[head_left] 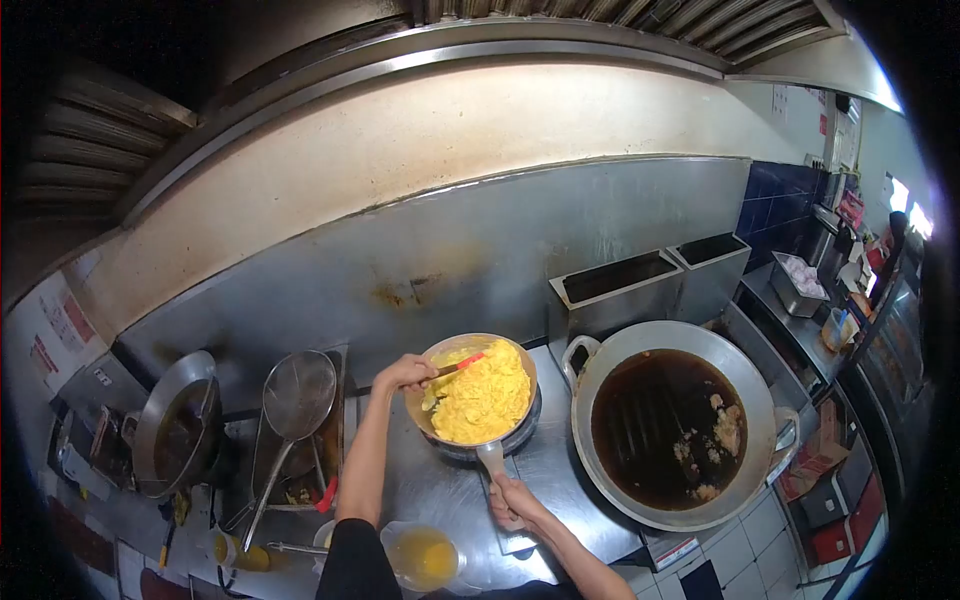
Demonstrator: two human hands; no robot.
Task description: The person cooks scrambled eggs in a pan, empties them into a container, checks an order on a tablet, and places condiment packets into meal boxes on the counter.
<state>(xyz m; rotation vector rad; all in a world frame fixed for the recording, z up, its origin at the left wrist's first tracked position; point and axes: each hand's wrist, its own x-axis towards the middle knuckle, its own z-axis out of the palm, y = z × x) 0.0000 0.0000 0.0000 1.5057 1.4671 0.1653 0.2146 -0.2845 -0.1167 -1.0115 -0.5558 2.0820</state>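
Note:
Yellow scrambled eggs [482, 396] are heaped in a frying pan [437, 347] at the middle of the counter. My left hand [408, 373] is closed around the dark handle of a red-tipped spatula [462, 363], whose head touches the eggs at the pan's upper left. My right hand [514, 502] wraps around the pan's pale handle [491, 458], which points toward me. Under the pan is a dark round base, mostly hidden. Near my left forearm stands a clear jug [424, 556] with yellow liquid in it.
A large wok [755, 400] of dark oil with fried bits stands at right. Another oil wok [180, 430] is at far left. A mesh skimmer [299, 395] lies across a metal tray beside it. Metal bins [620, 290] stand against the back wall.

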